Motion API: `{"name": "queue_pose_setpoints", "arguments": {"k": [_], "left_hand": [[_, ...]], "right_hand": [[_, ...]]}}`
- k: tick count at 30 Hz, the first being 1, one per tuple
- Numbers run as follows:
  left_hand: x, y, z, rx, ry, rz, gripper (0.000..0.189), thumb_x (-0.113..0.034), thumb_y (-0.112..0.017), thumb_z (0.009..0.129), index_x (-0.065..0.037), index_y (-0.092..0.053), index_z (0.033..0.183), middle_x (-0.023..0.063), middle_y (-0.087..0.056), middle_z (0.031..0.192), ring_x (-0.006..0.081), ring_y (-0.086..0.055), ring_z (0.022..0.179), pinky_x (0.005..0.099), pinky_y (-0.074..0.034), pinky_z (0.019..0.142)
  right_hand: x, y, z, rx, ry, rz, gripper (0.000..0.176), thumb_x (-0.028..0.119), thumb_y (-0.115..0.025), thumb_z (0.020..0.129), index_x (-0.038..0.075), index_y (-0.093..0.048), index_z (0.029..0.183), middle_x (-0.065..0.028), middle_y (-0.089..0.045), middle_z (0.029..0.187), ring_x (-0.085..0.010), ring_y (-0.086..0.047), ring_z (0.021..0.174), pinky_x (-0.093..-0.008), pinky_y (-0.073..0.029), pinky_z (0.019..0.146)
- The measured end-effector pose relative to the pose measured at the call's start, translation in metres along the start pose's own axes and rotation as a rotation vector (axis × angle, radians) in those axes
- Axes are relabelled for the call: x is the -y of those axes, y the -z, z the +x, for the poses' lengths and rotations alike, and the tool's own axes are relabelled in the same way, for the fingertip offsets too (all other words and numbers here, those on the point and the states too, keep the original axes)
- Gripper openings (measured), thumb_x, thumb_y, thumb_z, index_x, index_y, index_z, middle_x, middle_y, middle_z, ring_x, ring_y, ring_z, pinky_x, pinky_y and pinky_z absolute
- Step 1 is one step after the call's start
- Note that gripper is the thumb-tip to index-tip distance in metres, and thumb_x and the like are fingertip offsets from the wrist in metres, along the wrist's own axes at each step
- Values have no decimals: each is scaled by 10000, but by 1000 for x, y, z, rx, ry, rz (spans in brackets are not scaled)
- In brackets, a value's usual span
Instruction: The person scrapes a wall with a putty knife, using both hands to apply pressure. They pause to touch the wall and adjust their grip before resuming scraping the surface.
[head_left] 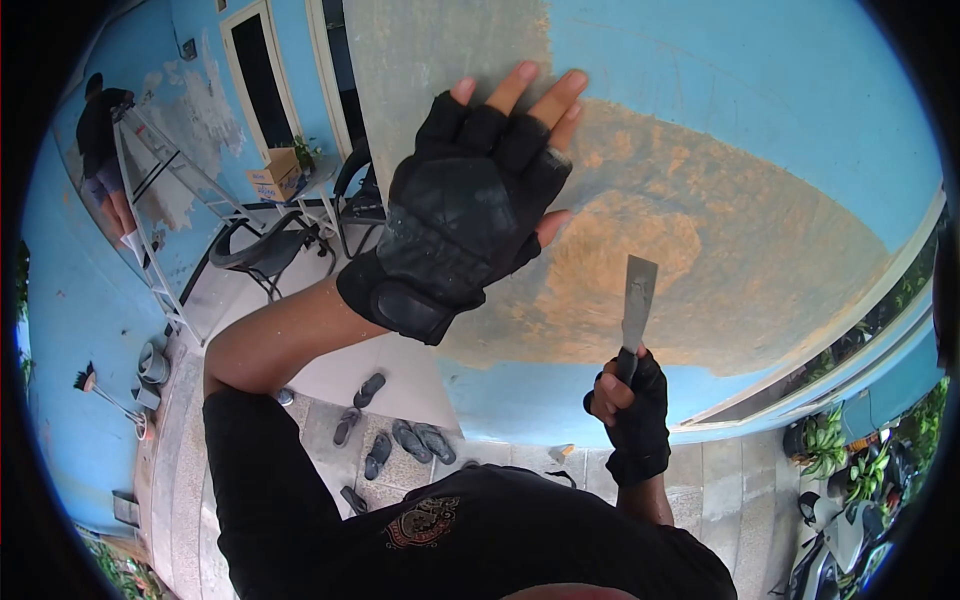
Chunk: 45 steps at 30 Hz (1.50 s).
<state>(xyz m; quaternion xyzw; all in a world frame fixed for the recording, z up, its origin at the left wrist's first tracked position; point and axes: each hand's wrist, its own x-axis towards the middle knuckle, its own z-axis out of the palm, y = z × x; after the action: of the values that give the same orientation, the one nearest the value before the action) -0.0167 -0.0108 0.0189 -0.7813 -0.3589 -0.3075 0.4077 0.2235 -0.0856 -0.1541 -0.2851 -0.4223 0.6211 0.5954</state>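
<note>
My left hand (480, 190), in a black fingerless glove, is raised against the wall with its fingers stretched out over the grey stripped area. In my right hand (638, 405), also gloved, is a scraper (637, 300) with a flat metal blade pointing up. My fingers wrap its dark handle. The blade stands in front of a bare, orange-brown patch (740, 240) on the wall. Blue paint (740, 60) surrounds this patch above and below, with a ragged edge where the two meet.
At the left, another person (100, 150) stands on a ladder (165, 150) facing a partly stripped wall. Chairs (265, 245) and a cardboard box (277, 175) on a small table are nearby. Several sandals (408, 440) lie on the floor below. Plants (825, 445) and a motorbike (835, 545) stand at the right.
</note>
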Motion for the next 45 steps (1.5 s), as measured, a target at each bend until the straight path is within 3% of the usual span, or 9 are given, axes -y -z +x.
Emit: {"name": "queue_pose_setpoints", "arguments": {"k": [16, 22, 28, 32, 36, 38, 39, 43, 45], "left_hand": [[-68, 16, -26, 122, -45, -205, 532, -285, -701, 781, -100, -604, 1270, 130, -481, 1468, 306, -441, 1373, 524, -341, 1111], [-104, 12, 24, -319, -477, -402, 322, -364, -738, 726, -162, -683, 969, 43, -664, 1152, 240, -604, 1159, 485, -465, 1005], [-102, -4, 100, -238, -520, -449, 244, -422, -715, 775, -185, -659, 792, 16, -645, 855, 219, -633, 790, 376, -516, 694], [-88, -21, 105, -55, -471, -403, 221, -402, -699, 772, -184, -661, 761, 44, -608, 700, 219, -616, 646, 363, -489, 575], [-82, -16, 95, 107, -450, -420, 190, -358, -701, 768, -173, -660, 755, 35, -636, 765, 229, -639, 714, 370, -516, 659], [-76, -10, 83, -299, -493, -287, 208, -342, -700, 771, -138, -659, 767, 24, -675, 864, 241, -668, 824, 393, -530, 779], [-70, -14, 71, -313, -417, -317, 263, -320, -679, 793, -98, -683, 933, 63, -683, 1141, 269, -650, 1058, 456, -491, 933], [-63, -5, 48, -165, -92, -128, 628, -308, -659, 820, -38, -516, 1368, 140, -413, 1532, 321, -457, 1362, 527, -359, 1091], [-56, -15, 47, -127, -69, -59, 650, -327, -662, 821, -25, -505, 1375, 138, -396, 1542, 325, -434, 1379, 528, -340, 1108]], "right_hand": [[76, 29, 9, 212, 50, 117, 440, 136, -651, 912, 56, -478, 1308, 8, -436, 583, -84, -391, 411, -230, -326, 402], [91, 9, 35, 351, -45, 189, 387, 194, -657, 923, 73, -488, 1249, -1, -473, 622, -96, -431, 445, -238, -352, 425], [81, -5, 66, 734, -168, 522, 251, 329, -544, 996, 109, -562, 875, 12, -496, 707, -71, -458, 533, -232, -365, 439], [91, -18, 64, 559, -193, 336, 232, 172, -555, 977, 137, -517, 751, 30, -439, 598, -71, -392, 435, -217, -327, 397], [87, -16, 59, 478, -184, 358, 162, 128, -562, 967, 128, -523, 810, 39, -408, 553, -62, -372, 401, -211, -316, 371], [93, -13, 45, 399, -8, 258, 45, 86, -563, 950, 109, -526, 958, 30, -424, 584, -73, -370, 409, -229, -309, 394], [96, -4, 42, 440, 4, 178, 221, 66, -578, 931, 153, -529, 1129, 19, -428, 591, -70, -379, 406, -228, -306, 381], [88, 26, 27, 305, -57, 205, 406, 30, -569, 916, 175, -493, 1288, 17, -424, 575, -83, -397, 393, -228, -314, 379], [90, 30, 26, 262, -34, 215, 422, 31, -569, 916, 178, -486, 1302, 17, -424, 572, -83, -398, 390, -229, -318, 378]]}}
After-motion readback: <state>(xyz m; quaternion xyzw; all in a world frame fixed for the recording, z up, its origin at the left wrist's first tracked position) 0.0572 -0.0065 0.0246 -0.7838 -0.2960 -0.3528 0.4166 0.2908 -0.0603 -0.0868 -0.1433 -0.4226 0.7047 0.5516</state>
